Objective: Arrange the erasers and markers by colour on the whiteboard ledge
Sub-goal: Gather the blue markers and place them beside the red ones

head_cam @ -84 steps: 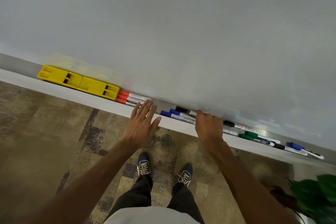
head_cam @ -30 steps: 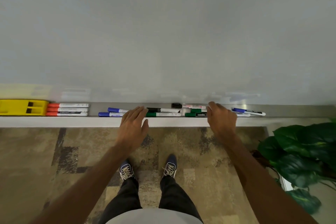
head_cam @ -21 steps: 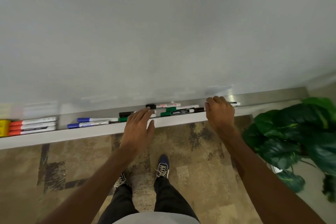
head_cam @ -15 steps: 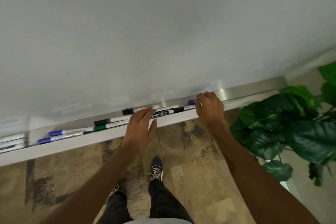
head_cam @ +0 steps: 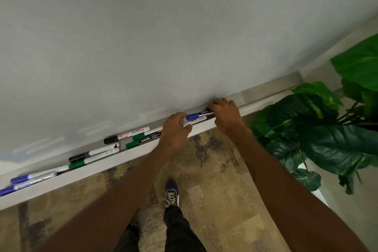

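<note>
Task looked partly done at best; erasers were out of view, so no call on them; two blue-capped markers [head_cam: 30,178] lay side by side at lower left of the frame, but black and green ones were mixed mid-frame along the ledge [head_cam: 102,172]. A black-capped marker [head_cam: 92,152] sat beside a green-capped marker [head_cam: 92,160]; further right a black-capped MARKER-labelled pen [head_cam: 126,134] lay behind two green-capped Camlin markers [head_cam: 143,139]; so black and green sorting was left, and the blues were split between both ends.

Left hand [head_cam: 176,131] was curled, fingers pinched on a marker end at centre frame; which marker, hard to tell. Right hand [head_cam: 225,116] was curled over the ledge at centre right, fingertips closed on the tail of a blue-capped Camlin marker [head_cam: 199,114]; a second marker lay just in front of it, mostly hidden.

Markers were slim smooth plastic cylinders, white or black barrels, coloured caps; ledge a long, pale, shallow tray; whiteboard [head_cam: 163,37] glossy, faintly reflective; carpet [head_cam: 214,190] mottled brown; broad waxy leaves of a plant [head_cam: 317,133] at right.
</note>
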Demonstrator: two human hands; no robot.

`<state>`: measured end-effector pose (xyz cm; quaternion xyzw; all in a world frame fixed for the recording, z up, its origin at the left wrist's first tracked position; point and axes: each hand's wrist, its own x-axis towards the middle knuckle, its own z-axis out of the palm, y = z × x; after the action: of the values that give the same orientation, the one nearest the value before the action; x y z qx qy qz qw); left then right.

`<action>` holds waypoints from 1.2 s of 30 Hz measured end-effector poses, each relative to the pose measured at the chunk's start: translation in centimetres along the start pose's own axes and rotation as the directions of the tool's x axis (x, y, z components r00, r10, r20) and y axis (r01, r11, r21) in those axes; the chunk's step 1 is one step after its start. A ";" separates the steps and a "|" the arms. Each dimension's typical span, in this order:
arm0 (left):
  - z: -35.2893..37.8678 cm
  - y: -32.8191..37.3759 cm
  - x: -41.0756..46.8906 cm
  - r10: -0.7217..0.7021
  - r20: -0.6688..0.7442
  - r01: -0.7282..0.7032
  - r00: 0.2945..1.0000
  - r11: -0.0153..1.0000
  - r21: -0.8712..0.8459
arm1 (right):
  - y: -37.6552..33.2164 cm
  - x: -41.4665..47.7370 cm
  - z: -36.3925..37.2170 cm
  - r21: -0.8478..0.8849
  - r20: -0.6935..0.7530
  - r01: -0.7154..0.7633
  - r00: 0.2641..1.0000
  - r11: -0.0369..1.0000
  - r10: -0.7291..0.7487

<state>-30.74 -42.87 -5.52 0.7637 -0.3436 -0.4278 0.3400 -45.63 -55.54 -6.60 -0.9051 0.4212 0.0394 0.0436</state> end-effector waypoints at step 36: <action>-15.4 -11.0 -12.3 -0.451 -0.293 -0.114 0.843 0.383 -0.917 | -23.1 -5.1 -0.8 0.463 -0.210 0.370 0.929 0.805 -0.306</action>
<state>-19.38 -23.54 -3.07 0.5655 0.1316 -0.3635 0.7285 -31.24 -36.94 -4.16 -0.9244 0.2508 -0.1351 0.2536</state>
